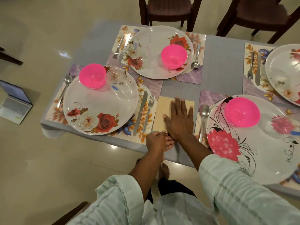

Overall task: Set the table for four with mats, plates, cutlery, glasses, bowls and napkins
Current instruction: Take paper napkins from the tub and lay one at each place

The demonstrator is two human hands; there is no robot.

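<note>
While the right hand (178, 117) lies flat on the napkin (164, 111), the left hand's (158, 141) fingers (164, 133) pinch its near edge, long axis running near-to-far.

A pale yellow square paper napkin (164, 114) lies flat on the grey desk (224, 65), between two floral-mat settings, each with a flowered white plate and pink bowl

Two dark wooden chairs stand at the far side, one (168, 8) near the middle, another (261, 13) to its right; an open laptop (13, 103) lies on the pale tiled floor (48, 38) at the left; a grey cloth (224, 62) covers the tabletop; a dark wooden piece (9, 57) shows at the left edge.
</note>
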